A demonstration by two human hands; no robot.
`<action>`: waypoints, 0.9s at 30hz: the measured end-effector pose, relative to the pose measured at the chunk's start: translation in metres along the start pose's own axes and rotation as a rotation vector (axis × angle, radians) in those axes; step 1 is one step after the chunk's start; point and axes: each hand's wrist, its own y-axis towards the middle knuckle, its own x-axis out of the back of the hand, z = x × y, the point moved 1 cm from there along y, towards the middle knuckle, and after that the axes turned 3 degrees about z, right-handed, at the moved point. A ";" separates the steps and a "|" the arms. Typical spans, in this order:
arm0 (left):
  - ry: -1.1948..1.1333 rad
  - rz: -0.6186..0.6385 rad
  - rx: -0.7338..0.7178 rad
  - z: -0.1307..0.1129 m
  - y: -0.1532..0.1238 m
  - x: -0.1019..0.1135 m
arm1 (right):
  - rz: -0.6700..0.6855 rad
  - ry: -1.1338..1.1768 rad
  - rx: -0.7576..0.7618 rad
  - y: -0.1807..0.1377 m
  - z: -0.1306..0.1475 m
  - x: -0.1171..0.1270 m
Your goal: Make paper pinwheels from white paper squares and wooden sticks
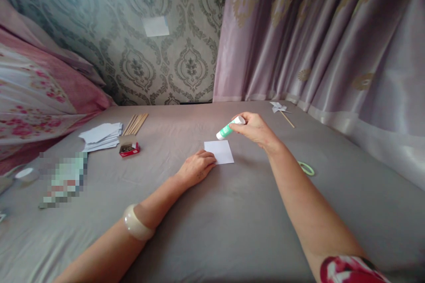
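A square of white paper [223, 152] lies on the grey cloth in front of me. My left hand [198, 167] rests palm down over its left edge, fingers laid on the sheet and the cloth, gripping nothing. Above the paper's far edge, my right hand [252, 130] holds a green and white glue stick [227, 131] near its upper white end. The stick tilts down to the left, its lower end apart from the sheet. Beside my right forearm lies a light green loop [306, 168], like a scissors handle; the forearm may hide the rest.
To the left are a stack of white paper pieces [101, 136], several wooden sticks [135, 124] and a small red box [129, 149] of small items. A blurred packet [66, 179] lies nearer. A paper pinwheel [279, 107] on a stick lies far right, near the curtain [265, 53].
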 end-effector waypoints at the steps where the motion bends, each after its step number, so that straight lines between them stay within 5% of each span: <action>1: 0.004 -0.003 -0.007 0.000 -0.001 0.000 | -0.003 -0.010 0.013 0.001 -0.003 -0.002; 12: 0.062 -0.003 -0.037 -0.008 -0.005 0.004 | 0.043 -0.408 0.157 -0.004 -0.006 -0.023; 27: 0.079 0.016 -0.019 -0.008 -0.006 0.003 | 0.155 -0.585 0.202 -0.015 0.004 -0.043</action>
